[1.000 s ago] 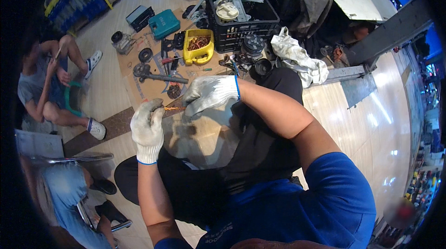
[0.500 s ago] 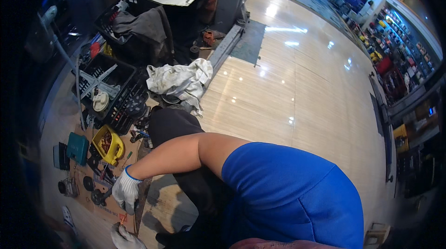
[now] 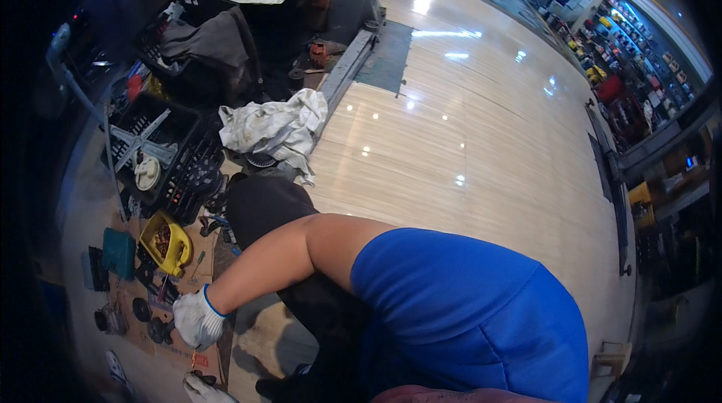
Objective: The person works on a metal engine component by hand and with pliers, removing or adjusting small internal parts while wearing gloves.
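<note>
My right hand [image 3: 198, 319], in a white knitted glove with a blue cuff edge, is over the cardboard [image 3: 169, 348] on the floor. Its fingers are curled and mostly out of sight; what they hold cannot be made out. Dark round parts [image 3: 157, 328] lie right beside it. At the lower edge, my gloved left hand [image 3: 206, 389] is partly cut off by the frame. Its fingers are closed on a thin copper-coloured piece [image 3: 194, 362] that sticks up from the fingertips.
A cut-open yellow jug [image 3: 175, 249] holds copper-coloured scraps. Beyond it stand a green case [image 3: 118, 253], a black crate [image 3: 128, 128] with a grey metal bracket, and a pale crumpled cloth [image 3: 274, 126]. A metal part [image 3: 113, 319] lies left; tiled floor [image 3: 451, 132] stretches right.
My right hand has shifted slightly, with its fingers now tucked further under. My left hand sits a little lower in the picture. The whole view has swung slightly, moving the surroundings left.
</note>
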Demonstrator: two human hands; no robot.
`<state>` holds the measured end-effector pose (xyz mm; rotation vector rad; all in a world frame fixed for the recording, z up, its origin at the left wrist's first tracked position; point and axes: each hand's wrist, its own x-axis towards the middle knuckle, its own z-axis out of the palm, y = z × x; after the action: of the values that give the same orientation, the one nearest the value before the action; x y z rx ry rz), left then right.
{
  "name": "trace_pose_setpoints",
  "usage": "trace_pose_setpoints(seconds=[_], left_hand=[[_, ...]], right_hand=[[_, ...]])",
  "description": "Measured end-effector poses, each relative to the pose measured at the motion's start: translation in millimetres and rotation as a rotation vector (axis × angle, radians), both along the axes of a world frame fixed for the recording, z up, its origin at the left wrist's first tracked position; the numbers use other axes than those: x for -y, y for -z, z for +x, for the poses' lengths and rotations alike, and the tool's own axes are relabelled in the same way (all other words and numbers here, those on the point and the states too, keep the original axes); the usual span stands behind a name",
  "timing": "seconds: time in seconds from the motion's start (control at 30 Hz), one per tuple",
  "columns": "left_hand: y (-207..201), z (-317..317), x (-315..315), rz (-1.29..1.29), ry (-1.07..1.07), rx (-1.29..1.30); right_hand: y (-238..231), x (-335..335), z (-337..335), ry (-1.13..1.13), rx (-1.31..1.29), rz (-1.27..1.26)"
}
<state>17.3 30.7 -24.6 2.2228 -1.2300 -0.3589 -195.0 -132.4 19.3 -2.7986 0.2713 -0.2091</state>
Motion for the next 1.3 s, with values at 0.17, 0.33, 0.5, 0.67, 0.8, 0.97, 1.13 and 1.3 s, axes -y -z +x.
trace_pose_setpoints(seconds=[0.17,0.33,0.5,0.67,0.8,0.97,1.13,1.3], left_hand=[[-13,-19,-9,0.007,-0.011,-0.079],[38,33,0,-0.036,0.256,0.169],[37,36,-5,0.034,0.284,0.352],[12,-9,8,-0.099,0.023,-0.223],[32,21,-6,-0.141,0.173,-0.015],[22,16,-6,-0.198,0.000,-0.263],[3,-15,10,-0.222,-0.212,-0.890],[10,-16,13,-0.357,-0.268,-0.987]], right_hand=[[25,-2,4,-0.036,0.145,-0.292],[35,6,7,-0.057,0.307,-0.447],[23,4,9,0.070,0.325,-0.299],[34,16,9,-0.038,0.333,-0.255],[29,10,18,-0.025,0.269,-0.071],[17,10,21,0.037,0.199,0.197],[34,15,11,0.048,0.366,-0.160],[29,15,14,0.070,0.441,-0.249]])
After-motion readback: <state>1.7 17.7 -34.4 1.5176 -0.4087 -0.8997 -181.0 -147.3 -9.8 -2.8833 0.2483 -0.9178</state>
